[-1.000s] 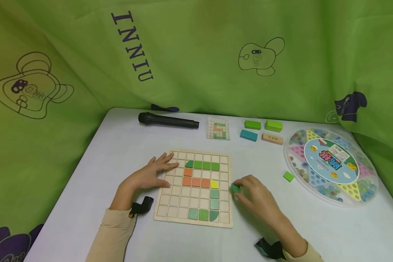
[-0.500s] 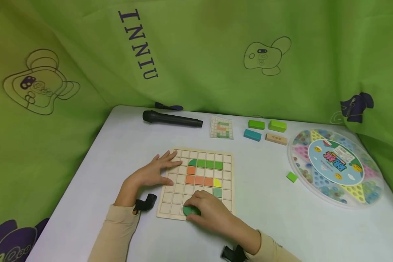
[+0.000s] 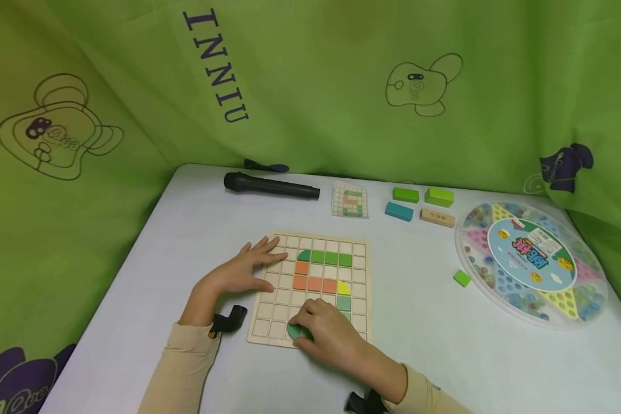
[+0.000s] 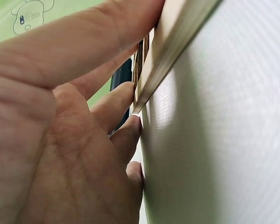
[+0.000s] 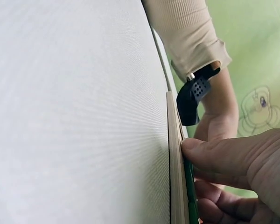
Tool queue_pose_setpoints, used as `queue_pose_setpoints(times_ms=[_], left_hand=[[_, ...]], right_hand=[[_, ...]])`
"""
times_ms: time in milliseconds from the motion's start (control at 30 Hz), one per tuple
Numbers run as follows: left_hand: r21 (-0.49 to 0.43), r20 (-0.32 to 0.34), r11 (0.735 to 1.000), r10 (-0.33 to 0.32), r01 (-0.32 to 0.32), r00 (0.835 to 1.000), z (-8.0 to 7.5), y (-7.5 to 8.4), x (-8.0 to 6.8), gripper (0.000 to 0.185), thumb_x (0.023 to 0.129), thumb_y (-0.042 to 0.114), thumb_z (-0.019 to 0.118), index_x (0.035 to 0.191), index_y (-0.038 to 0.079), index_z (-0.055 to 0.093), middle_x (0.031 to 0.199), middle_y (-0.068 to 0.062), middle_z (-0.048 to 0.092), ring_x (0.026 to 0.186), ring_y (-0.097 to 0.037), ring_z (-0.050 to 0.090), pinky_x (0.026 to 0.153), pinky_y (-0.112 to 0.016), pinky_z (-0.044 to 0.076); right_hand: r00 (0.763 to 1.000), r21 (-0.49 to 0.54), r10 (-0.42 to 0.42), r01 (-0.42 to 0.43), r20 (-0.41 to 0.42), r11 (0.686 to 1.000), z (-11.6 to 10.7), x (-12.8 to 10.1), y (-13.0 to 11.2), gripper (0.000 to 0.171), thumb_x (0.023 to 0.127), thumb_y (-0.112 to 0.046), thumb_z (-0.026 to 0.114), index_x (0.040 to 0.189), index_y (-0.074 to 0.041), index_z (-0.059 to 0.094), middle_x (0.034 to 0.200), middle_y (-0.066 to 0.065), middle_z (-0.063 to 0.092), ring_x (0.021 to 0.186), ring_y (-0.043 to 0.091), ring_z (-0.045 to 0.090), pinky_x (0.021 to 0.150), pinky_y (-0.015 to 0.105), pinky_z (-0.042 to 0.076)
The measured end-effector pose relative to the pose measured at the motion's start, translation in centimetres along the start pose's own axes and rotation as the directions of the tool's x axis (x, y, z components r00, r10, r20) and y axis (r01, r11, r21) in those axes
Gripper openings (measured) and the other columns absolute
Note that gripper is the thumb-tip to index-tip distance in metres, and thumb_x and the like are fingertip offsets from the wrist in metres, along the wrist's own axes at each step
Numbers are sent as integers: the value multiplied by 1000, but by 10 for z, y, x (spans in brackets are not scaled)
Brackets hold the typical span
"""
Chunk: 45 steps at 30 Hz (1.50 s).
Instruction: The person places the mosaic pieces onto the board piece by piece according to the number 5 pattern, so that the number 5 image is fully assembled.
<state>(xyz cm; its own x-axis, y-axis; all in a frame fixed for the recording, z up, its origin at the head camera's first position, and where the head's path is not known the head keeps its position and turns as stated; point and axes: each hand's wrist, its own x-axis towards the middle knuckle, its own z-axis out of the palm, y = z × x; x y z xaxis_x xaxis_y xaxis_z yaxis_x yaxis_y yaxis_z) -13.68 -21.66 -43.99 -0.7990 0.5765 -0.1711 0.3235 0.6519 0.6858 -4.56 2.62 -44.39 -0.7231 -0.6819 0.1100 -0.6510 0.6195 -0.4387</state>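
Observation:
A wooden grid board [image 3: 269, 313] lies on the table with green, orange and yellow tiles in several of its squares. Along its left edge my left hand [image 3: 238, 271] rests with spread fingers; in the left wrist view the thumb and some fingertips touch the board's rim [image 4: 165, 56]. Over the bottom row, my right hand [image 3: 331, 333] pinches a green round-edged tile [image 3: 292, 332] between thumb and fingers, left of the other bottom tiles. That hand hides most of the bottom row. The right wrist view has its thumb [image 5: 196, 147] at the board's edge beside green tile edges [image 5: 191, 191].
Behind the board lie a black microphone [image 3: 271, 186] and a small pattern card [image 3: 349, 200]. To their right are a teal block [image 3: 399, 211], a wooden block [image 3: 437, 217] and green blocks [image 3: 406, 195]. A loose green tile [image 3: 462, 278] lies near a round marble game box [image 3: 530, 256].
My right hand has moved left from beside the board to its bottom row, bringing the green tile along, and has barely shifted in the last half second. The left hand stays in place.

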Motion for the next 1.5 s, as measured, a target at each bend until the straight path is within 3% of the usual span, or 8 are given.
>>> queue_pose_setpoints(times_ms=[267,433,600,667,833,967,1067,1500], left_hand=[[-1,-8,1000,3,-3,1000,0,-1,1,75,77,27,76,143,15,43,159,-11,12,147,-35,2,116,-57,-4],[-2,-2,1000,2,-2,1000,0,-1,2,75,78,27,76,143,15,43,159,-11,12,146,-36,1,116,-57,-5],[-14,10,1000,-16,17,1000,1,-1,1,75,78,26,76,144,15,42,160,-11,10,147,-35,-1,117,-55,-7],[-15,9,1000,-25,25,1000,1,-1,0,76,77,25,77,144,15,42,160,-11,10,147,-35,-1,117,-55,-6],[-23,8,998,-52,52,999,0,-3,-5,76,77,25,77,144,16,42,160,-8,10,147,-33,-1,117,-53,-6],[-20,7,998,-54,55,998,0,-4,-5,76,77,25,77,144,17,42,160,-7,9,147,-33,-2,117,-53,-6],[-21,2,999,-49,49,999,0,-4,-5,76,77,25,77,144,17,42,160,-7,10,147,-34,-2,117,-54,-6],[-15,13,999,-28,29,1000,3,-3,1,76,78,26,77,144,17,42,160,-8,10,147,-34,-2,117,-54,-6]], right_hand=[[1000,33,-8,7,17,999,-2,0,2,27,80,-25,75,104,-13,71,94,-7,59,87,6,52,79,18,48],[999,162,10,-18,52,987,-17,-4,11,41,81,-31,74,116,-12,65,111,-4,61,103,10,56,91,28,49],[998,347,49,-32,-40,937,-47,-26,39,46,80,-22,76,121,-8,62,118,1,63,107,15,60,91,35,52],[991,355,78,-36,-105,934,-57,-40,56,46,78,-17,77,120,-6,62,117,3,65,105,18,62,88,35,53],[933,207,267,-219,-242,953,-79,-83,107,46,78,-15,77,120,-6,62,116,7,65,103,24,62,86,42,52],[841,101,443,-435,-310,895,-98,-115,143,43,82,-15,73,121,-1,60,120,19,60,114,42,53,92,58,42],[792,69,504,-514,-345,855,-108,-127,161,42,84,-12,70,120,5,57,120,28,55,115,51,46,91,65,37],[769,43,574,-588,-280,808,-108,-134,176,41,85,-8,65,121,8,55,122,35,52,121,60,36,98,70,28]])
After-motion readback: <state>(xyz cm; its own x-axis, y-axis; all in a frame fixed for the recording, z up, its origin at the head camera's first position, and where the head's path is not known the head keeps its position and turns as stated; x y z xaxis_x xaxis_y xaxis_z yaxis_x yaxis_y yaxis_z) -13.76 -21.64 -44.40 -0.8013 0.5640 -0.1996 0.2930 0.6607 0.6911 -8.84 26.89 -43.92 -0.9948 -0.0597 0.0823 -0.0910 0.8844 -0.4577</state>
